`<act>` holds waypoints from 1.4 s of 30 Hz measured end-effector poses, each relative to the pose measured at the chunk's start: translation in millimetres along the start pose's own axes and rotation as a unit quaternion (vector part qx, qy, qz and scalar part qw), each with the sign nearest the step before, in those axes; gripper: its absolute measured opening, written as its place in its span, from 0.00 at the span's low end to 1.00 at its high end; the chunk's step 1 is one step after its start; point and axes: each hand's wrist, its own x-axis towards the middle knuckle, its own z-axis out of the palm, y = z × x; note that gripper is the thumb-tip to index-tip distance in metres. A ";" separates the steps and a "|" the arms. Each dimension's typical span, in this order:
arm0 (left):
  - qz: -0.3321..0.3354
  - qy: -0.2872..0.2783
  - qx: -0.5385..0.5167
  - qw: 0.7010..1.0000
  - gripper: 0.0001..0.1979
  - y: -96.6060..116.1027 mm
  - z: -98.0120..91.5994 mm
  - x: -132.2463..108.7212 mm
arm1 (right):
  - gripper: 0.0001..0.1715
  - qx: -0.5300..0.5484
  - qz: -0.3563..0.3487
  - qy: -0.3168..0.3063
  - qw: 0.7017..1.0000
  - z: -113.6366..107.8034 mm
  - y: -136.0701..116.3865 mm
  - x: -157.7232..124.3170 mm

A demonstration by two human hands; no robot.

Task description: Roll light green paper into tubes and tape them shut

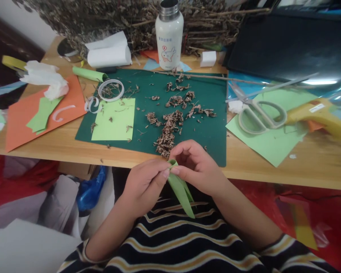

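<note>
Just past the table's front edge, a rolled piece of green paper (182,193) is held between both hands, its pointed ends hanging down toward the striped shirt. My left hand (146,182) pinches the rolled top from the left, thumb and fingers together. From the right, my right hand (197,165) grips the same top between thumb and curled fingers. Crumpled dried leaves (170,131) form a pile on the green cutting mat (207,140), right beyond the hands. A light green square sheet (113,123) lies on the mat's left side with leaf bits on it.
A white bottle (169,41) stands open behind the mat. Scissors (258,113) and a yellow glue gun (321,115) lie right. A tape roll (111,90) and orange paper (19,121) are left. Dried branches (125,19) line the back; a black tray-like object (290,45) sits back right.
</note>
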 end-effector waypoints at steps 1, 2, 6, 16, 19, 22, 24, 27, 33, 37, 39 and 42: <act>-0.001 0.006 0.000 1.000 0.09 1.2 -0.3 -0.5 | 0.13 0.001 0.007 0.007 1.000 1.5 -1.2 -0.5; -0.001 0.008 -0.001 1.000 0.09 2.4 -0.8 -0.9 | 0.13 0.000 0.013 0.015 1.000 2.9 -2.2 -1.0; 0.008 -0.008 -0.013 1.000 0.11 5.3 -3.9 -0.3 | 0.16 -0.019 0.031 0.048 0.998 6.5 -2.7 -2.3; -0.128 0.031 -0.073 0.989 0.08 -14.0 7.8 0.5 | 0.12 -0.104 -0.083 0.004 0.991 -8.3 5.1 -11.6; -0.152 0.100 -0.138 0.974 0.06 -20.2 11.9 -1.5 | 0.12 -0.168 -0.117 -0.044 0.978 -14.9 7.1 -22.5; -0.164 0.145 -0.197 0.956 0.05 -23.8 16.1 -1.5 | 0.21 -0.296 -0.112 -0.060 0.947 -15.6 9.6 -32.2; -0.172 0.160 -0.217 0.948 0.05 -25.1 18.6 -1.1 | 0.22 -0.375 -0.111 -0.041 0.919 -13.5 11.6 -36.2; -0.183 0.169 -0.218 0.943 0.05 -26.3 20.5 -1.3 | 0.20 -0.440 -0.135 0.000 0.888 -10.9 13.8 -38.1; -0.204 0.159 -0.219 0.941 0.10 -34.3 17.2 -7.0 | 0.16 -0.472 -0.133 0.037 0.871 -15.6 14.2 -37.3; -0.192 0.130 -0.250 0.940 0.10 -43.1 16.7 -13.9 | 0.13 -0.490 -0.197 0.054 0.847 -20.1 14.2 -38.1; -0.166 0.157 -0.233 0.945 0.09 -45.4 14.1 -16.8 | 0.10 -0.497 -0.252 0.038 0.830 -22.2 14.0 -38.2; -0.088 0.174 -0.186 0.963 0.19 -43.1 2.6 -18.8 | 0.08 -0.493 -0.302 -0.012 0.816 -25.0 12.5 -36.7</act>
